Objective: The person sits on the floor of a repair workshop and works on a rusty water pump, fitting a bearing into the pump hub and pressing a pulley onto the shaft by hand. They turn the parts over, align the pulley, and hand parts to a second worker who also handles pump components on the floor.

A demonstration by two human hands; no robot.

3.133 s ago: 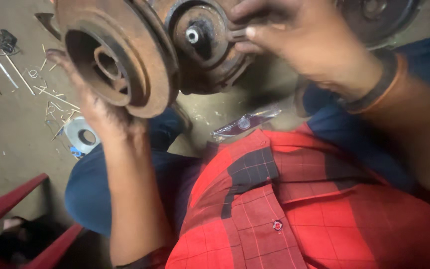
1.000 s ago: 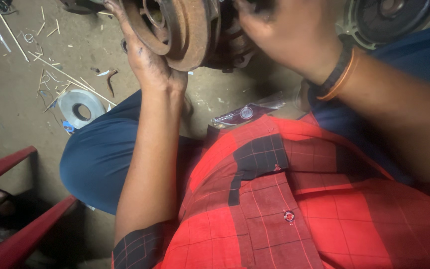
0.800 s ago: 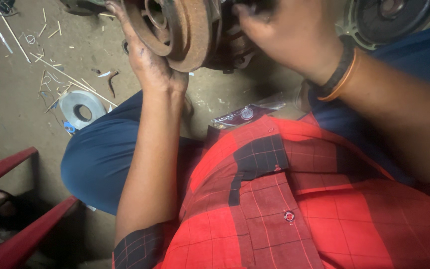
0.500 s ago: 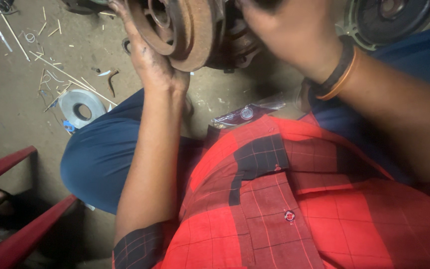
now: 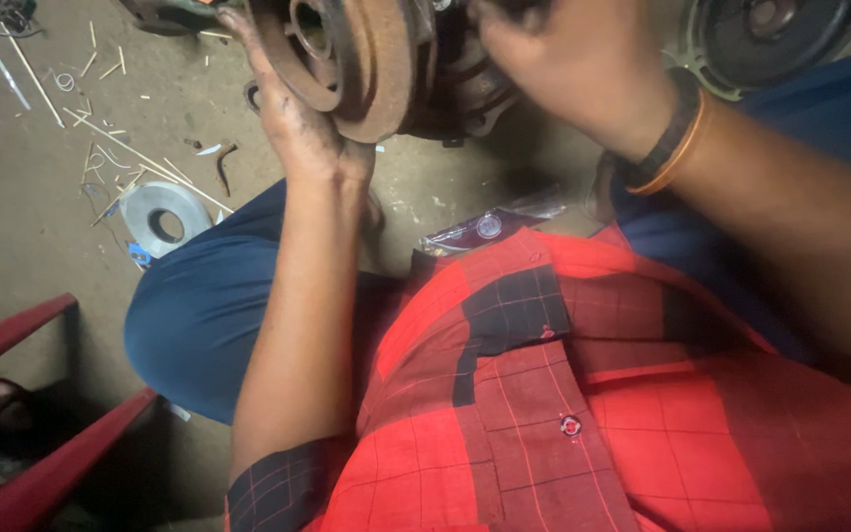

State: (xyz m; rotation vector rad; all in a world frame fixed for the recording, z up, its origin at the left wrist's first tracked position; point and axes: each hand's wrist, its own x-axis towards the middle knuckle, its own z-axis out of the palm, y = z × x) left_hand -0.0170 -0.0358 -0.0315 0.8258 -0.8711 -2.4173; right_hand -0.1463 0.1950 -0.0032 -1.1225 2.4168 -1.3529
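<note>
A rusty round pulley assembly (image 5: 361,59) is held up in front of me at the top of the head view, its grooved rim facing left. My left hand (image 5: 293,123) cups it from underneath and behind, palm against the rusty disc. My right hand (image 5: 568,64), with dark and orange bands on the wrist, reaches over the dark hub side of the part and covers it; what its fingers grip is hidden. My red checked shirt and blue trousers fill the lower frame.
A roll of silvery tape (image 5: 162,219) lies on the dirty concrete floor at left, among thin sticks and wire scraps. A dark round machine part (image 5: 765,34) sits at top right. Red metal bars (image 5: 27,330) stand at lower left. A clear plastic packet (image 5: 490,227) rests by my knee.
Since three seconds ago the pulley assembly has shifted up and right in view, with both hands staying on it. Over the last second almost nothing has moved.
</note>
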